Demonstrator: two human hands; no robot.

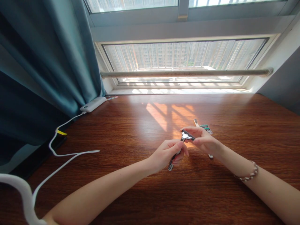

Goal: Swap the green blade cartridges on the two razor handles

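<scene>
A razor point(185, 135) with a dark handle and a shiny head is held over the table. My left hand point(172, 151) is closed around its handle, and the handle's end sticks out below my fingers. The thumb and fingers of my right hand point(203, 139) pinch the razor's head at its two ends. Partly behind my right hand, a clear pack with green-striped blade cartridges point(206, 128) lies on the table. A slim white stick with a dark tip, which looks like a toothbrush point(196, 122), runs beneath that hand; its middle is hidden.
The brown wooden table point(131, 125) reaches to the window sill. A white power bank point(93, 104) lies at the back left, with a white cable point(67, 154) running from it across the table's left side. Blue curtains point(53, 56) hang at the left. A rail point(182, 73) crosses the window.
</scene>
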